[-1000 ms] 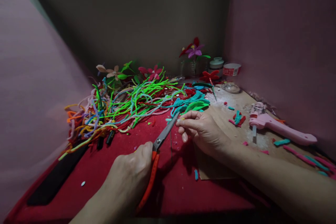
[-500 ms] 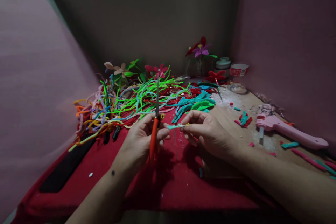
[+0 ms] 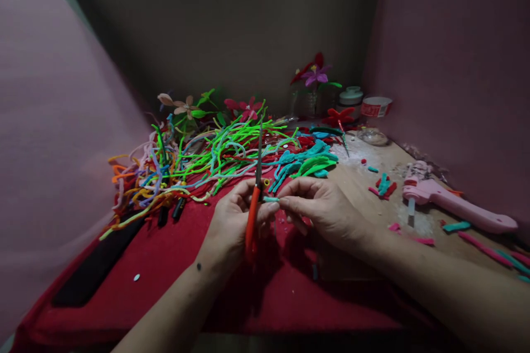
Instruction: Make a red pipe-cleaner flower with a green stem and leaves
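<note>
My left hand (image 3: pixel 228 222) is closed around orange-handled scissors (image 3: pixel 251 226), whose blades point up and away from me. Its thumb and fingers also meet at one end of a short pale-teal pipe cleaner piece (image 3: pixel 271 199). At the other end, the thumb and forefinger of my right hand (image 3: pixel 329 210) pinch the same piece, so only a short length shows between the two hands. A small yellow ring (image 3: pixel 266 182) appears just beyond the fingertips. What the curled lower fingers of either hand touch is hidden.
Tangled pipe cleaners (image 3: pixel 223 149) cover the back left, with teal bent pieces (image 3: pixel 304 159) beside them. A pink glue gun (image 3: pixel 464 207) lies right on a brown board (image 3: pixel 351 176). Fuzzy flowers (image 3: pixel 317 74) and a lidded jar (image 3: pixel 350 96) stand behind. A black flat strip (image 3: pixel 97 265) lies left.
My left hand with the scissors has shifted right, nearer my right hand. Less of the pale-teal piece shows, and the yellow tip at my right fingers is out of sight. The view has shifted slightly.
</note>
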A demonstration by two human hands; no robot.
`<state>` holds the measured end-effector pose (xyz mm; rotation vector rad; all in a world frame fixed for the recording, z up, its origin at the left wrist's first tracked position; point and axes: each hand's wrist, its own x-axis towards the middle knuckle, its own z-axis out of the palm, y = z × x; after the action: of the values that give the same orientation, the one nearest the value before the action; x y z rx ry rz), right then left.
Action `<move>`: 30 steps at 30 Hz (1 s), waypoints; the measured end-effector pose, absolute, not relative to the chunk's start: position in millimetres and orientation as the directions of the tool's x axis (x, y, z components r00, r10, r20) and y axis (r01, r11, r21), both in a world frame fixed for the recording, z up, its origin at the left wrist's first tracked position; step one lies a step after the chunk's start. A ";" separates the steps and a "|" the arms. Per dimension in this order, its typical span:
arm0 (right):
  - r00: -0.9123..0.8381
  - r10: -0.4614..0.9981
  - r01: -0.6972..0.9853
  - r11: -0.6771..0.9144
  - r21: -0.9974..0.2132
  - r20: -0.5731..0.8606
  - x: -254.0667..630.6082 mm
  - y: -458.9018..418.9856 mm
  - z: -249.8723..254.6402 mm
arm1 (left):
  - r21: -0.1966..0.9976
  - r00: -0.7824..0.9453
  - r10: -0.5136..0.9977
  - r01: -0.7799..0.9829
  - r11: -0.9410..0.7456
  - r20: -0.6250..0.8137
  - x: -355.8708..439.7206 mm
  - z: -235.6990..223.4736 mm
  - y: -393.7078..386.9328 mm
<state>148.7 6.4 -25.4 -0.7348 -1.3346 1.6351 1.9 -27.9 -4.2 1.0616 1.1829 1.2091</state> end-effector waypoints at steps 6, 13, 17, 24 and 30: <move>-0.485 0.869 -0.260 -0.034 -0.965 0.100 148.7 8.9 -31.4 | 0.974 -0.031 0.998 -0.224 0.039 -0.047 -0.6 -9.7 -26.3; -0.507 0.858 -0.288 -0.084 -0.954 0.078 148.8 10.3 -35.8 | 0.968 -0.053 0.997 -0.247 0.034 -0.049 -0.8 -8.1 -28.8; -0.520 0.851 -0.300 -0.104 -0.948 0.072 149.3 10.5 -35.6 | 0.973 -0.054 0.998 -0.228 0.024 -0.037 0.2 -7.2 -29.5; -0.553 0.830 -0.422 -0.199 -0.884 0.077 148.0 11.8 -33.6 | 0.984 -0.093 0.995 -0.173 0.027 -0.044 -0.7 -8.1 -27.9; -0.551 0.833 -0.410 -0.227 -0.884 0.042 149.1 10.1 -31.9 | 0.983 -0.061 0.997 -0.177 0.041 -0.053 -1.9 -9.4 -29.2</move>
<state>149.1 10.1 -31.9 -0.5746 -1.1636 1.8820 -1.9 -29.2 -9.4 1.0124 1.1464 1.3000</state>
